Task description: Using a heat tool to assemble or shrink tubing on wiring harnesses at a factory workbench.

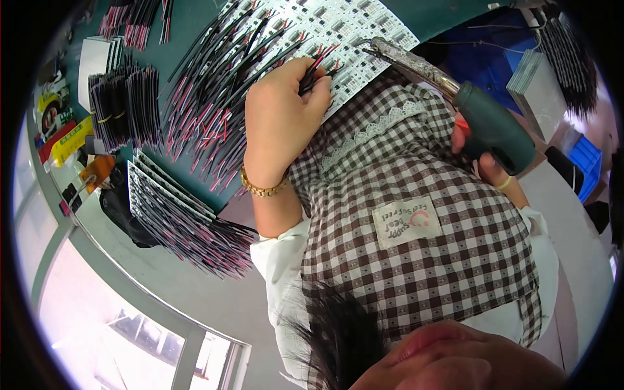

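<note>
A white circuit board panel [367,29] with rows of small components lies on the green work surface. Black and red wires [221,84] are attached across its left part and fan out toward the lower left. My left hand [283,107] is over the panel, thumb and fingers pinched on a black and red wire pair [320,60]. In my right hand [492,170] is a soldering gun [491,127] with a dark green handle. Its metal barrel points up and left, the tip over the panel, apart from my left fingers. The handle hides part of my right hand.
Bundled black wires [120,107] lie at the left, below white boards [94,65]. A stack of wired boards [175,195] overhangs the near left edge. At the right are more boards [539,88], hanging dark wires [569,58] and a blue bin [587,166].
</note>
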Available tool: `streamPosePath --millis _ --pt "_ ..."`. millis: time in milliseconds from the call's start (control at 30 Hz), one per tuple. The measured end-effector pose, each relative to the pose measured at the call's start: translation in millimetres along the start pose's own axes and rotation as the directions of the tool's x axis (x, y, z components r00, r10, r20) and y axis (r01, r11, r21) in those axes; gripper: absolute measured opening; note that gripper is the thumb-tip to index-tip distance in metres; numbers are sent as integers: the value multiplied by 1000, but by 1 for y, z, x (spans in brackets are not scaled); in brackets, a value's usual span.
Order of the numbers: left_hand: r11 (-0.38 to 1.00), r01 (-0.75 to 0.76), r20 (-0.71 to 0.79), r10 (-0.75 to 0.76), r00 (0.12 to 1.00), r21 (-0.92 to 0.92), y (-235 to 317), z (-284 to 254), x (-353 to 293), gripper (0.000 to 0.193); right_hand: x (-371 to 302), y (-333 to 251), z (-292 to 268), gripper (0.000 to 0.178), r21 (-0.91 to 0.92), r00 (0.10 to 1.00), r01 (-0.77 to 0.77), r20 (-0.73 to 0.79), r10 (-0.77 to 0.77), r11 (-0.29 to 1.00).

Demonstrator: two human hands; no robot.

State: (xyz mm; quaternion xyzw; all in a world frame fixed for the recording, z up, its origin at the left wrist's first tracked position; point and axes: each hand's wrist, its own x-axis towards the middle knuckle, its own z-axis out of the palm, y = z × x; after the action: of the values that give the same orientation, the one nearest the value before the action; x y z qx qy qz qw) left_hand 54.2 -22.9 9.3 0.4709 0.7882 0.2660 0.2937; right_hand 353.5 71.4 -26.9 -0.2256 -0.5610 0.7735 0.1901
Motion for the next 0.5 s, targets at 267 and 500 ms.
streamPosePath --millis 267,500 --pt "996 4 -158 10 987 91 2 12 -1 12 -7 11 -5 66 -38 994 -85 61 88 996" --pt "983 34 -226 7 974 179 5 18 -4 16 -10 11 -5 71 -99 976 -214 19 216 972"
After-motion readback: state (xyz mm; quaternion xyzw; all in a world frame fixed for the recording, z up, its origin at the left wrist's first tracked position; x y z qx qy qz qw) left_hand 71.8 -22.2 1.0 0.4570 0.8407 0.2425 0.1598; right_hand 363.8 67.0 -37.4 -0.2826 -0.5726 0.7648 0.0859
